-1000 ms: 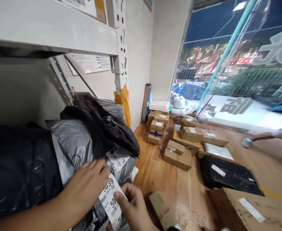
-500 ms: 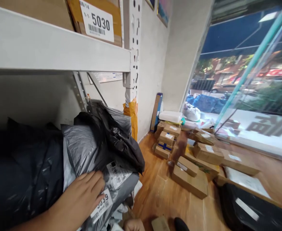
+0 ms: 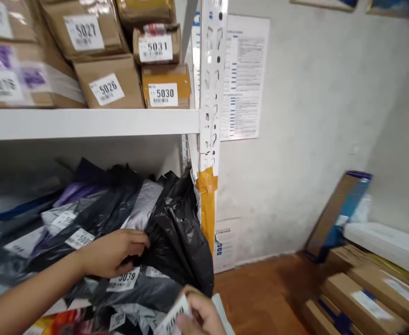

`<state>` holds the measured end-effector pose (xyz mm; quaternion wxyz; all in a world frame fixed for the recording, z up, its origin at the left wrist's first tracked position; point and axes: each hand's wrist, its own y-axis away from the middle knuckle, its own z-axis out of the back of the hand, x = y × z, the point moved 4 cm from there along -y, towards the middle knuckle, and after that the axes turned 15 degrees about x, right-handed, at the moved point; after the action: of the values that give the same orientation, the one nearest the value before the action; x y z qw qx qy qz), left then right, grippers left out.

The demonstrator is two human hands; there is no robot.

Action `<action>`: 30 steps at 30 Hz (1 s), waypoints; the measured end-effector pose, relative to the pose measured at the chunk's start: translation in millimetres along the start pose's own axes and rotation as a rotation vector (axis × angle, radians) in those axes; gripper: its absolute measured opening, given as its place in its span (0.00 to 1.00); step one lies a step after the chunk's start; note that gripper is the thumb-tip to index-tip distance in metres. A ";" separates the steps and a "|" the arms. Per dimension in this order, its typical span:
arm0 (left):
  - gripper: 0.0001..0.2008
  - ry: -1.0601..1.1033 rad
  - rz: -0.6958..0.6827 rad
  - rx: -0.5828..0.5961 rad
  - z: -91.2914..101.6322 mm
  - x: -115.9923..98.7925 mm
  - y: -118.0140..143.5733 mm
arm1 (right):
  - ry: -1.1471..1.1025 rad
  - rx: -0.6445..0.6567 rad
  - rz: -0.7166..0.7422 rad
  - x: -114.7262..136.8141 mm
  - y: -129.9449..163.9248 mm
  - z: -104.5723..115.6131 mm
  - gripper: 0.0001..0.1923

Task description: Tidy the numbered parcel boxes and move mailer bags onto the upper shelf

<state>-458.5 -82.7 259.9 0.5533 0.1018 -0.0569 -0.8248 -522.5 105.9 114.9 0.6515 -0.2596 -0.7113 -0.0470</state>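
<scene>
Grey parcel bag [image 3: 145, 284] tagged 5039 lying on the lower shelf, under a black bag [image 3: 176, 232]. Left hand [image 3: 112, 251] pinching the black bag's edge just above it. Right hand [image 3: 199, 316] down low, gripping a white label [image 3: 174, 318]. Numbered boxes [image 3: 162, 86] stacked on the shelf [image 3: 86, 123] above.

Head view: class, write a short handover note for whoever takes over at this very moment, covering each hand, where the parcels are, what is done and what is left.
Left hand: on the lower shelf, fingers gripping the black bag.
Right hand: low at the frame edge, holding a white label slip; its print is blurred.
Parcels: the grey bag labelled 5039 lies under the left hand among other bags. Boxes 5026, 5027, 5030 and 5031 sit on the upper shelf.
Done: 5039 carries its label.
Left: the slip in the right hand is not yet stuck on anything.
</scene>
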 end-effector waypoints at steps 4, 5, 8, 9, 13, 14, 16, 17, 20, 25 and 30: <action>0.19 0.328 0.149 -0.054 10.4 -1.4 -3.3 | 0.014 0.014 0.093 32.7 -51.5 -23.7 0.22; 0.21 0.358 0.192 -0.059 13.0 -0.1 -5.1 | 0.008 -0.012 0.105 34.3 -64.3 -30.3 0.21; 0.18 0.349 0.285 -0.009 13.9 4.1 -8.8 | 0.016 -0.097 0.105 24.4 -93.8 -46.2 0.21; 0.16 0.307 0.306 0.010 12.4 5.9 -9.0 | 0.035 -0.129 0.095 18.5 -100.2 -49.5 0.21; 0.17 0.123 0.309 -0.011 6.1 14.9 -7.0 | 0.062 -0.278 0.081 1.6 -112.6 -53.6 0.23; 0.18 0.091 0.292 -0.025 5.0 17.2 -7.1 | 0.041 -0.313 0.083 0.1 -113.5 -53.2 0.24; 0.18 0.030 0.261 -0.030 2.8 21.6 -9.6 | -0.034 -0.332 0.089 -0.6 -114.6 -52.5 0.26; 0.18 -0.010 0.261 -0.025 1.6 23.7 -11.8 | -0.080 -0.305 0.093 -0.4 -115.2 -52.8 0.26; 0.15 -0.183 0.316 0.010 -3.7 28.2 -21.5 | -0.196 -0.165 0.094 0.1 -115.6 -53.9 0.27; 0.11 -0.444 0.385 0.065 -15.0 24.5 -34.9 | -0.111 -0.390 0.079 -1.7 -105.1 -40.7 0.32; 0.13 -0.437 0.448 0.083 -20.9 21.6 -34.9 | -0.331 -0.155 0.036 -12.8 -91.5 -52.0 0.27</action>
<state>-493.1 -89.0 230.1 0.6912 -0.0703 -0.2292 -0.6817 -514.7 2.1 135.1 0.5045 -0.3257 -0.7982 -0.0469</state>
